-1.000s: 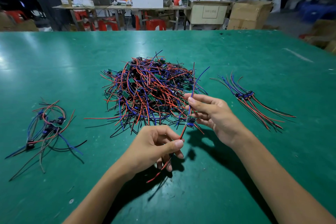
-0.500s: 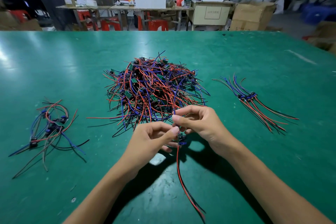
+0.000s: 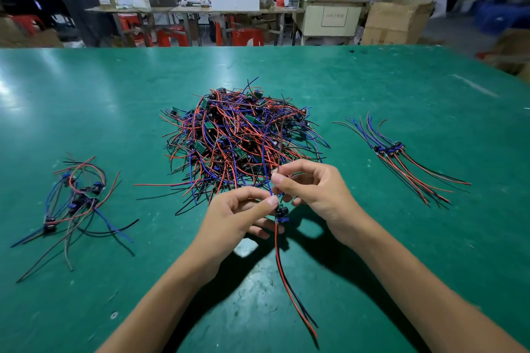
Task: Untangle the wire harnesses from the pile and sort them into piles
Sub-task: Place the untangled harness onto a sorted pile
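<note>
Hands drew together | both hands' fingers (image 3: 272, 200) pinch one harness (image 3: 279, 216); three piles; perhaps four sorted right (image 3: 391, 149)

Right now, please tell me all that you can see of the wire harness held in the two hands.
The held harness is one thin unit: a small dark and blue component in the middle, with a red and a black insulated wire hanging from it toward the person, their free ends low over the green table. Blue and dark wires rise from it toward the big pile. The left hand pinches it just above the component; the right hand pinches the upper wires. It hangs nearly upright, in front of the pile.
</note>
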The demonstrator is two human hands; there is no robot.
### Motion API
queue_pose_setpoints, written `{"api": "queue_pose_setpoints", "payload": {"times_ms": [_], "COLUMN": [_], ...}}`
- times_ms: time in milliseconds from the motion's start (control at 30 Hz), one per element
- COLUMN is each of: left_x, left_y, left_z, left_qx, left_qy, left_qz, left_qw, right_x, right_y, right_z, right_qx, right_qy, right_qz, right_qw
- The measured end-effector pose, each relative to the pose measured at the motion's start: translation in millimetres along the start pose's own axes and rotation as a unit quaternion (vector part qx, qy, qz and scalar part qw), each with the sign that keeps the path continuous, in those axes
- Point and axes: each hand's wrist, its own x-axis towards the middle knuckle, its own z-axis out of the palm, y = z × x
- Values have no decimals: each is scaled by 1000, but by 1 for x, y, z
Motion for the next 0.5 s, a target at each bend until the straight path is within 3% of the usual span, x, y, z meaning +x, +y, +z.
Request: {"api": "queue_pose_setpoints", "payload": {"times_ms": [367, 500], "left_x": [0, 1], "left_y": [-3, -2], "left_z": [-2, 0], "left_qx": [52, 19], "left_qy": [23, 20], "left_qz": [29, 9], "left_qw": [998, 1000], "right_x": [0, 2], "right_y": [8, 6], "right_z": [3, 3], "right_qx": [-4, -21], "right_qy": [17, 28], "right_qz": [-2, -33], "right_qw": [1000, 999]}}
